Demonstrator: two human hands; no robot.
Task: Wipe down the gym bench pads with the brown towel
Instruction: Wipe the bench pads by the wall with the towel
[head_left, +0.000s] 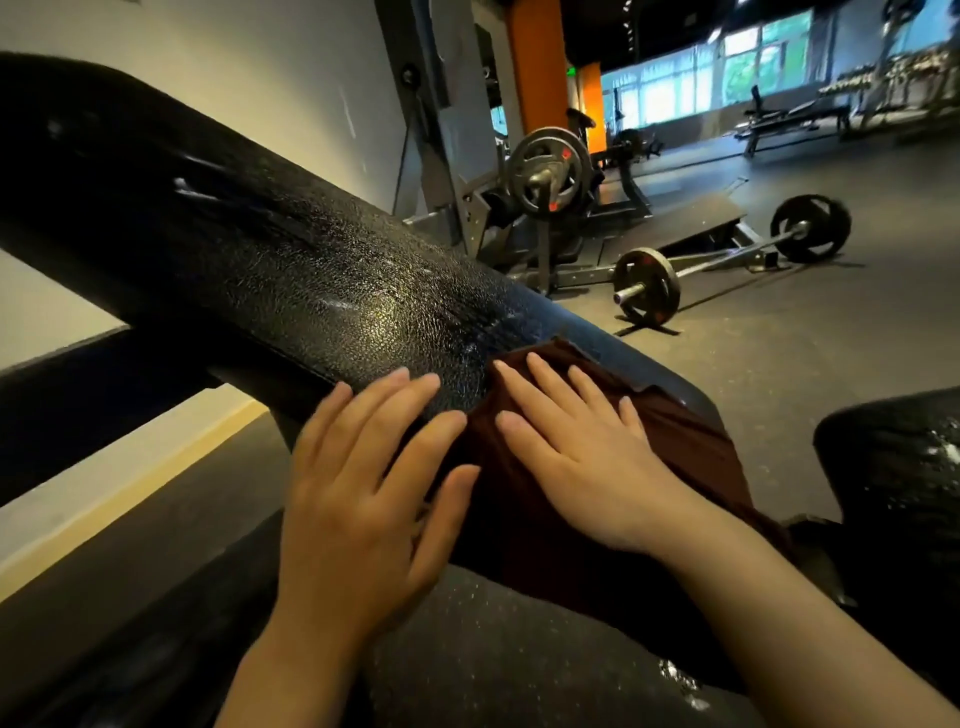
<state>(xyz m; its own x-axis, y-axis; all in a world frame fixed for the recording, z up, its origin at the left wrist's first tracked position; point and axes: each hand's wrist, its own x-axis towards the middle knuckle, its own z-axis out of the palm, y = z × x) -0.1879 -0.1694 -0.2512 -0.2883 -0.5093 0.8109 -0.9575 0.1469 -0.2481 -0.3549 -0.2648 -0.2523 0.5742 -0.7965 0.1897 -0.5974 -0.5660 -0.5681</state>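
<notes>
Both forearms reach in from the bottom edge toward the near end of a long black bench pad that slants up and away to the left. The right hand lies flat, palm down, on the brown towel, its fingers straight and slightly spread, pointing up and to the left along the pad. It presses the cloth rather than clutching it. The towel is spread over the lower end of the pad and hangs down past its edge beneath the right wrist.

The left hand sits just beside the right, also palm down with straight, relaxed fingers. Its fingertips rest on the bare black surface at the towel's left border; the thumb seems to touch the cloth, though the blur there leaves this unsure. It holds nothing.

The pad's pebbled surface shines with wet streaks above the hands. A second black pad shows at the right edge, and another dark cushion lies below the wrists. A barbell rests on the floor beyond.
</notes>
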